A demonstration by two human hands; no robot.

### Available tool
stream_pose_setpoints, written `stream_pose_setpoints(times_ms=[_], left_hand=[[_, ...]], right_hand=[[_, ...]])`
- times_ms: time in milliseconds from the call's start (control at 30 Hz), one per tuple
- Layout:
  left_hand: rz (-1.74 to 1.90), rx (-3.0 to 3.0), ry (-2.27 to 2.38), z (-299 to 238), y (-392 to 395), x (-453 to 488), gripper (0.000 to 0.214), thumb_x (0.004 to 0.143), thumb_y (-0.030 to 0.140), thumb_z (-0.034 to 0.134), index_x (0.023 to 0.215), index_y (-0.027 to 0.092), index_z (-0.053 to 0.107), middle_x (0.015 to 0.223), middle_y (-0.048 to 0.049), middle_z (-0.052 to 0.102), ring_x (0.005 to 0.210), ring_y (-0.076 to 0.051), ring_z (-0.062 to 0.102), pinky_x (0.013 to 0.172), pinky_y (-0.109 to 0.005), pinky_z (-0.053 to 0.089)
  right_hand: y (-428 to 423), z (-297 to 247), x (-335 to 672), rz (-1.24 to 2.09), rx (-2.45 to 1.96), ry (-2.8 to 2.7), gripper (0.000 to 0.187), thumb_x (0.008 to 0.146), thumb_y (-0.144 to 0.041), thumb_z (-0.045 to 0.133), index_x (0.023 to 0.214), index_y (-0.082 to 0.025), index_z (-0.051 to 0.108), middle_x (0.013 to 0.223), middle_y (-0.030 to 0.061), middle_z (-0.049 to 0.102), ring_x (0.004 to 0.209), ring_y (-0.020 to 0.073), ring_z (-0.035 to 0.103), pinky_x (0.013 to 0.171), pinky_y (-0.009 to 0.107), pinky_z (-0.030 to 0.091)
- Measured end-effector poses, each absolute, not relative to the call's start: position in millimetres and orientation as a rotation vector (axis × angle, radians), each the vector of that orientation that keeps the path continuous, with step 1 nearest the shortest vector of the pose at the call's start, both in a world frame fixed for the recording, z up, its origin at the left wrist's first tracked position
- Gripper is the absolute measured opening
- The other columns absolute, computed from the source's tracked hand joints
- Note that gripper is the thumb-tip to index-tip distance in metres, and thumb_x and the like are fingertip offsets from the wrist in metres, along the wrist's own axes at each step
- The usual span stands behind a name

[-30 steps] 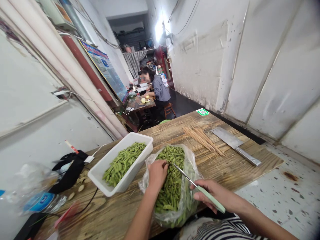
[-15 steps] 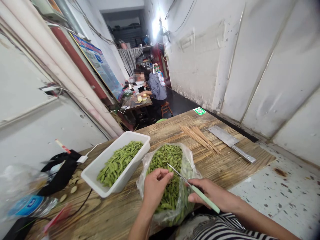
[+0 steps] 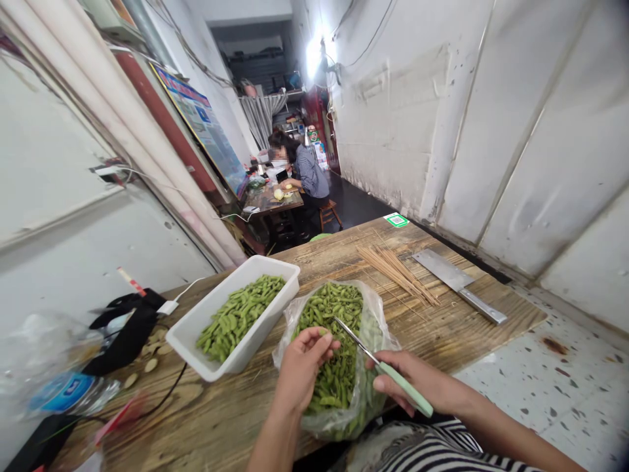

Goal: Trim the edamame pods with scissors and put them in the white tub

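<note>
My left hand hovers over a clear plastic bag full of green edamame pods, its fingers pinched on one pod. My right hand grips scissors with a pale green handle; their metal blades point up-left toward my left fingertips. Left of the bag stands a white rectangular tub holding more pods.
On the wooden table lie a bundle of bamboo skewers and a steel cleaver. At the left sit a black pouch, a cable, and a plastic bottle. A person sits at a far table.
My left hand lifted out of the bag's pods and now pinches one pod near the scissor tips. The right hand stayed about where it was.
</note>
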State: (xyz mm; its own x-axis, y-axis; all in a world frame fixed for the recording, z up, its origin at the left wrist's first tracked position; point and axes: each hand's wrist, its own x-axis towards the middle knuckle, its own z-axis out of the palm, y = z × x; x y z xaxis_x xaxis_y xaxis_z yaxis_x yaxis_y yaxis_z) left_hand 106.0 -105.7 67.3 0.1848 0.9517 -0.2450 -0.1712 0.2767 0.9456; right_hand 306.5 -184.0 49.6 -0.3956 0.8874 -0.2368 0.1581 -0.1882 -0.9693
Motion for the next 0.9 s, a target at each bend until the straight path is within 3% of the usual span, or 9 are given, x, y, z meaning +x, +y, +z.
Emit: stream_pose_setpoints(times_ms=[267,667,900], left_hand=[[1.115,0.670,1.004,68.2,-108.0,110.5,0.037,0.053,0.025,0.084,0.076,0.016,0.057,0.067,0.0039,0.062,0.067,-0.010,0.065,0.058,-0.017,0.050],[1.203,0.770,1.064,61.0,-122.2,129.1,0.035,0.054,0.033,0.082,0.064,0.017,0.052,0.060,0.0040,0.060,0.062,-0.011,0.064,0.056,-0.019,0.049],[1.268,0.942,1.202,57.0,-110.0,107.7,0.031,0.060,0.037,0.076,0.069,0.017,0.053,0.063,0.0001,0.063,0.064,-0.017,0.066,0.060,-0.027,0.052]], right_hand=[[-187.0,49.0,306.6,1.634,-1.153,-1.583,0.050,0.082,-0.059,0.055,0.108,-0.017,0.052,0.067,-0.0048,0.047,0.048,0.0071,0.047,0.041,0.014,0.039],[-187.9,54.7,298.0,1.622,-1.206,-1.520,0.049,0.081,-0.062,0.054,0.100,-0.016,0.053,0.049,-0.0086,0.043,0.038,0.0070,0.042,0.033,0.013,0.034],[-186.8,46.0,296.5,1.728,-1.253,-1.348,0.046,0.073,-0.059,0.065,0.087,-0.016,0.053,0.042,-0.0108,0.040,0.032,0.0061,0.036,0.027,0.013,0.030]])
